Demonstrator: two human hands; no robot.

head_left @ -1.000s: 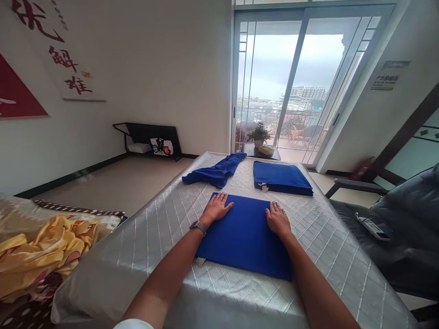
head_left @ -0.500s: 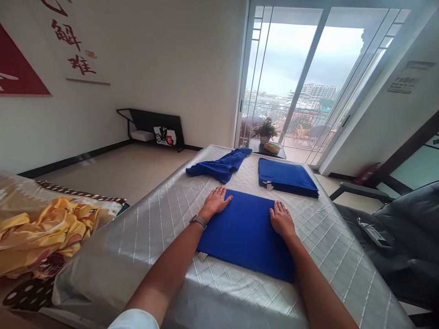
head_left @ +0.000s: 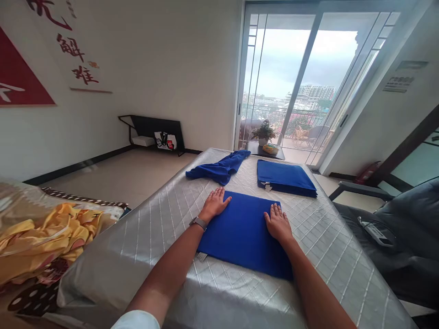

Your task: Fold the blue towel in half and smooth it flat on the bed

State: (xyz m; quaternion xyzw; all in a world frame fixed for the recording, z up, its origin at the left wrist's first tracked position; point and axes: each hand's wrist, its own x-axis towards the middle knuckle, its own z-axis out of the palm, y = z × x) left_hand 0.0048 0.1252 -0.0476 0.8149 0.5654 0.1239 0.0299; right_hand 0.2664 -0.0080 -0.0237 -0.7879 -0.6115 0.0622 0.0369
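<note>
A blue cloth (head_left: 243, 237), laid out as a flat rectangle, rests on the silver quilted cover (head_left: 161, 233) in front of me. My left hand (head_left: 214, 204) lies flat on its far left corner, fingers stretched out. On the right side of the cloth, my right hand (head_left: 277, 222) is pressed flat near the far corner, fingers slightly spread. A small white tag (head_left: 201, 257) sticks out at the near left corner. Beyond it to the right is a stack of folded blue cloths (head_left: 286, 177). A crumpled blue cloth (head_left: 221, 168) lies beyond my left hand.
Right of the covered surface stands a dark armchair (head_left: 408, 228) with a white power strip (head_left: 377, 232) on its seat. Yellow fabric (head_left: 65, 228) is heaped at left. A small table (head_left: 254, 149) with a potted plant (head_left: 264, 131) stands before the glass sliding door (head_left: 277, 68).
My right hand has slid slightly left, inward over the blue cloth. My left hand stays at its corner. The view has tilted up a little.
</note>
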